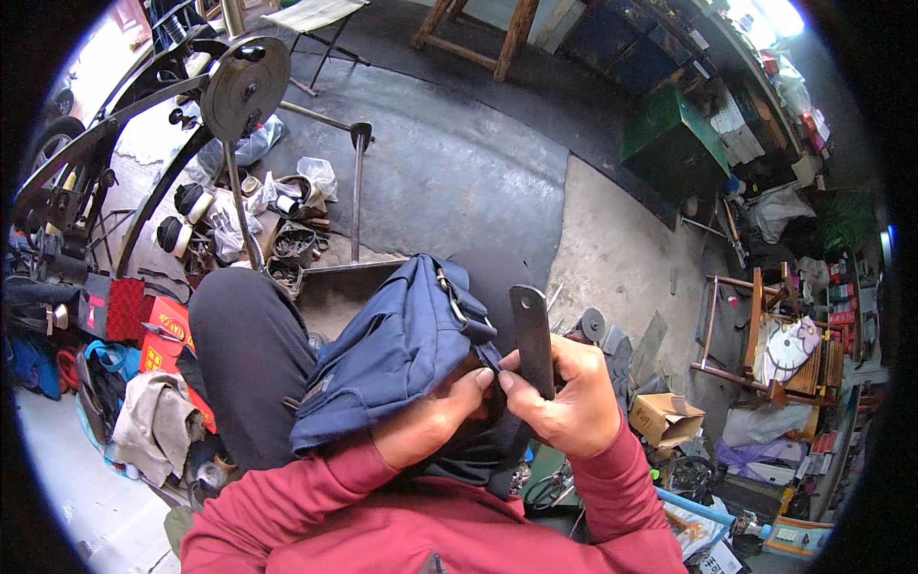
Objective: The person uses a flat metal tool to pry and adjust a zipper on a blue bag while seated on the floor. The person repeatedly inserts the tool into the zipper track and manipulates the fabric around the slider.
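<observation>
Here, navy bag [382, 340] lies left of right hand [569, 397], touching left hand [430, 416], which pinches its edge; right hand curls closed around dark flat tool [532, 335].

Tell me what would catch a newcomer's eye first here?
Probably the navy bag across the person's lap, at the picture's centre, with the left hand at its edge. Just right of it, the right hand holds a dark flat tool upright in the picture. Then the large grey wheel on a dark-framed machine at the upper left.
</observation>
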Tool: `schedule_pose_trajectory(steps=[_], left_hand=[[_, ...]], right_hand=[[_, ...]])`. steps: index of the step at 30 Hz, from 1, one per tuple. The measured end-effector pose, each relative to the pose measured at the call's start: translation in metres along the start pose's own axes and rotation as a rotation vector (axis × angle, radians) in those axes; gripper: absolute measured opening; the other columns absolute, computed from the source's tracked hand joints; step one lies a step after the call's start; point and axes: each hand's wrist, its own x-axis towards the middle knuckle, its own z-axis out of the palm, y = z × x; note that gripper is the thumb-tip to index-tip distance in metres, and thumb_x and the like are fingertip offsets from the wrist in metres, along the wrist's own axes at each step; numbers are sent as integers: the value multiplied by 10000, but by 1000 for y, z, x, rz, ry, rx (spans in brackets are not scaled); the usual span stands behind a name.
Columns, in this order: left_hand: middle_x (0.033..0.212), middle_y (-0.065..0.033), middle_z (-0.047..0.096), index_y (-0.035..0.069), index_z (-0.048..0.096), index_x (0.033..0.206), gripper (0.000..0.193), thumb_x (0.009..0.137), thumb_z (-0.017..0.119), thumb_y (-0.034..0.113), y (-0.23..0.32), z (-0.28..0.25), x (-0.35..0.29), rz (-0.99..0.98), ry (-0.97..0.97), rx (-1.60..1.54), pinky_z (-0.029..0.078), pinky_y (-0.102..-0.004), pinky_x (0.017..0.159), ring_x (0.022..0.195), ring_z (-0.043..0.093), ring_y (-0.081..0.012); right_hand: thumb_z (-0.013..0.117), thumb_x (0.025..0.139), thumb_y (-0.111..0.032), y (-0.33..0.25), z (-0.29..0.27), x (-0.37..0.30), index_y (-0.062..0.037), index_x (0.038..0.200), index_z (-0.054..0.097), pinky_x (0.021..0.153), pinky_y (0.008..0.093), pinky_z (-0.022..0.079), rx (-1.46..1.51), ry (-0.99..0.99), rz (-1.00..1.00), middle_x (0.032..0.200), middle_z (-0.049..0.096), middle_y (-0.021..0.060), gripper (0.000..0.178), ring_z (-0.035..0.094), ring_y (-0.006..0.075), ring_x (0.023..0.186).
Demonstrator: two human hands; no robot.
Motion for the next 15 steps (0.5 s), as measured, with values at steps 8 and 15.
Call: schedule_pose_trajectory(steps=[8,15], left_hand=[[854,-61,661,19,648,973,201,1028,606,208,-12,2,-1,35,39,-84,520,-311,740,792,634,-151],[848,-58,660,24,633,988,202,1029,608,220,-21,3,0,38,24,-109,515,-308,723,763,628,-146]], right_hand=[[341,1048,-462,16,5,-2,-6,829,579,562,340,502,1218,262,177,811,612,168,559,603,264,612],[307,1079,-497,4,17,-3,16,903,582,581,337,502,939,531,-226,884,602,186,609,589,239,626]])
